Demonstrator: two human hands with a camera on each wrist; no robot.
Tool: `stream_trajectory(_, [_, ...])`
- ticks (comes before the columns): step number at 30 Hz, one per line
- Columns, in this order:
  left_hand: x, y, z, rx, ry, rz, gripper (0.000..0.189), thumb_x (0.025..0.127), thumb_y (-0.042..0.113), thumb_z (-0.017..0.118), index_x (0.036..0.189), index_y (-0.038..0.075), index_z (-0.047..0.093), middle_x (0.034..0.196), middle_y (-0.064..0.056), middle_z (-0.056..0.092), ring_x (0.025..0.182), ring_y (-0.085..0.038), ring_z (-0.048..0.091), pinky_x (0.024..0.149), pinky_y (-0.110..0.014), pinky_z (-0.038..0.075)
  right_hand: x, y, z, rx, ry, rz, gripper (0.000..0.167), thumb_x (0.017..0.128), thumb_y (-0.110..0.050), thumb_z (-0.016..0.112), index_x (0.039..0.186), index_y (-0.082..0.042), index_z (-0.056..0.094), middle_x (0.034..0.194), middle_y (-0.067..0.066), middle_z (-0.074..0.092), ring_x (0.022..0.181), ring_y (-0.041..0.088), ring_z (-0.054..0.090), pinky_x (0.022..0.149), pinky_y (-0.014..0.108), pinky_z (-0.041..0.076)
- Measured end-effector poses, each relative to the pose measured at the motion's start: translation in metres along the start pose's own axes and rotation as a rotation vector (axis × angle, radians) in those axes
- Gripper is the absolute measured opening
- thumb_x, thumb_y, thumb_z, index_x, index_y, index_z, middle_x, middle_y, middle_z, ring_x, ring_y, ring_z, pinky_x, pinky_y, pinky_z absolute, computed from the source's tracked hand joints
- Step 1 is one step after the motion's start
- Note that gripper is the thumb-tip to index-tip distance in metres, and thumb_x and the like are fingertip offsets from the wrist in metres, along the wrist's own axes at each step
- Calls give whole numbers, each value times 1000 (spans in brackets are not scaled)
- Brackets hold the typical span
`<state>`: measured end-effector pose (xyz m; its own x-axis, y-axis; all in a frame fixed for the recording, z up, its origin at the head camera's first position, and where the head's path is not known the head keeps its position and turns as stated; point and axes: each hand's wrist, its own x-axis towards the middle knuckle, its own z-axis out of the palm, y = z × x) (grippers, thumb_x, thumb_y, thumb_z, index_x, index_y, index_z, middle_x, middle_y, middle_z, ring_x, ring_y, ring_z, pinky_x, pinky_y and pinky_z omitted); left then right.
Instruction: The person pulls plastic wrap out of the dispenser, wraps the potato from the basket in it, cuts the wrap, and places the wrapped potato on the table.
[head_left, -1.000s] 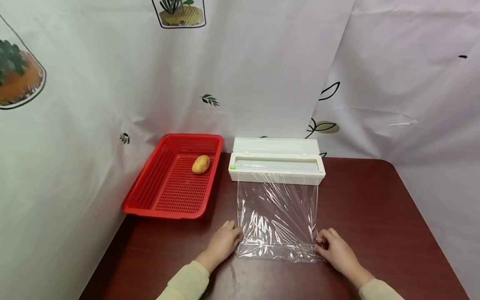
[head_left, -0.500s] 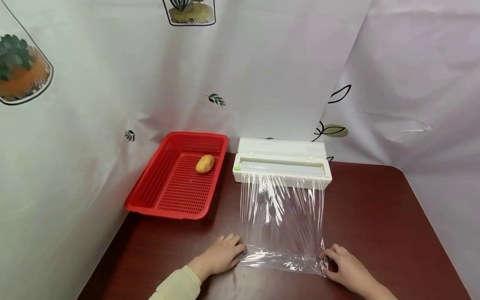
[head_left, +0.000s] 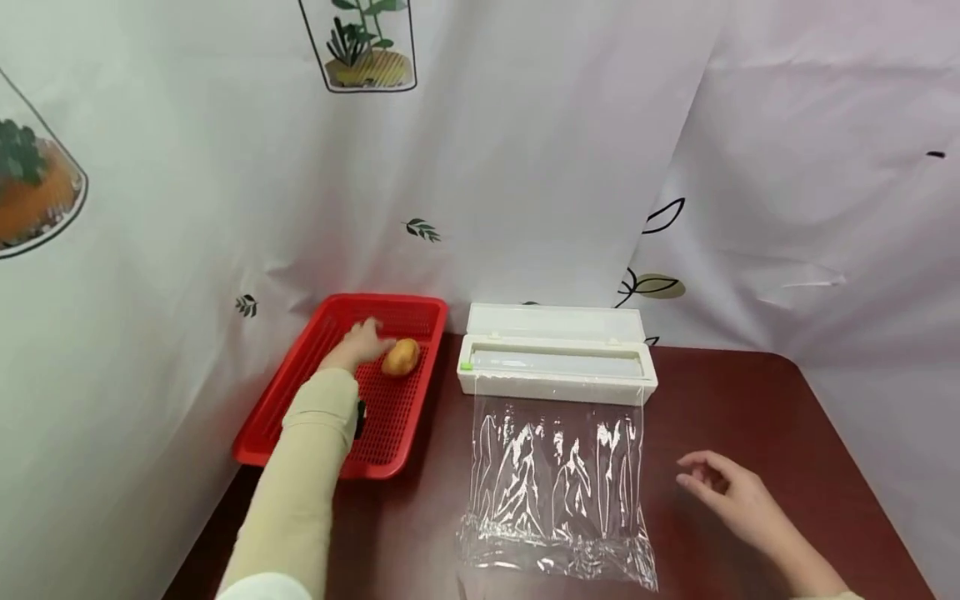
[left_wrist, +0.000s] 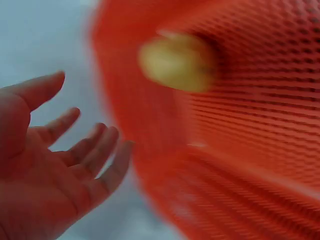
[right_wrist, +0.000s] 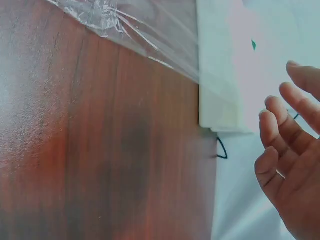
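My left hand (head_left: 360,343) reaches over the red basket (head_left: 425,417), just left of a potato (head_left: 401,357) near the basket's right side. In the left wrist view its fingers (left_wrist: 115,167) are spread and hold nothing, apart from the blurred potato (left_wrist: 177,62). A sheet of clear plastic wrap (head_left: 555,483) lies on the table, drawn from a white dispenser box (head_left: 555,390) with its lid raised. My right hand (head_left: 731,492) hovers right of the wrap, holding nothing. Its fingers (right_wrist: 270,125) are loosely bent in the right wrist view.
A dark red-brown table (head_left: 720,408) carries the basket and dispenser. White patterned cloth (head_left: 540,150) hangs behind and along the left side. A green slider (head_left: 467,366) sits at the dispenser's left end.
Both hands have let go of the wrap's near corners. The left hand has moved up and left over the basket; the right hand has drawn off to the right. The wrap lies more wrinkled.
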<state>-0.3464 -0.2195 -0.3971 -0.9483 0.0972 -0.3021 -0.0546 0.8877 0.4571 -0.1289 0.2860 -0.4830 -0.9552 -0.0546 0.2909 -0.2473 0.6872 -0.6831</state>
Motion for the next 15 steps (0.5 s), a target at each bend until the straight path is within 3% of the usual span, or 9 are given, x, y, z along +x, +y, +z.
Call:
stream_trajectory(2, [11, -15, 11, 0, -100, -110, 76, 94, 38, 47, 144, -7, 11, 144, -34, 13, 130, -50, 16, 102, -58, 23, -5, 5, -1, -8, -20, 26, 15, 79, -8, 72, 91, -12, 63, 71, -14, 49, 59, 2, 45, 51, 20, 38])
stream_trajectory(3, [15, -21, 18, 2, -149, -135, 82, 93, 41, 49, 144, -8, 6, 145, -34, 11, 131, -49, 15, 102, -58, 21, -7, 7, -2, -11, -30, 40, 14, 79, -9, 71, 91, -12, 63, 71, -14, 49, 59, 2, 46, 51, 20, 39])
stream_trajectory(5, [21, -29, 28, 1, -219, -155, 90, 91, 47, 50, 145, -6, 2, 145, -33, 12, 131, -48, 17, 102, -59, 21, -12, 11, -5, -16, -65, 105, 12, 82, -12, 69, 92, -11, 63, 72, -13, 50, 61, 2, 46, 52, 21, 39])
stream_trajectory(7, [27, -32, 35, -23, -250, -143, 91, 89, 47, 53, 146, -3, 3, 144, -31, 17, 128, -46, 22, 101, -60, 22, -16, 15, -11, -25, -108, 197, 13, 85, -16, 67, 95, -10, 63, 73, -11, 51, 62, 3, 47, 53, 22, 39])
stream_trajectory(11, [38, -33, 43, -44, -174, -63, 80, 88, 36, 57, 143, -3, 14, 129, -30, 38, 114, -44, 39, 94, -57, 31, -17, 20, -21, -36, -196, 372, 22, 90, -26, 61, 104, -10, 61, 79, -4, 54, 65, 5, 47, 56, 23, 39])
stream_trajectory(15, [43, -35, 43, -38, -48, 8, 66, 84, 21, 63, 134, -8, 31, 113, -26, 52, 96, -36, 50, 83, -48, 42, -14, 21, -21, -17, -234, 419, 26, 90, -29, 60, 107, -9, 60, 80, -2, 54, 65, 6, 47, 56, 23, 39])
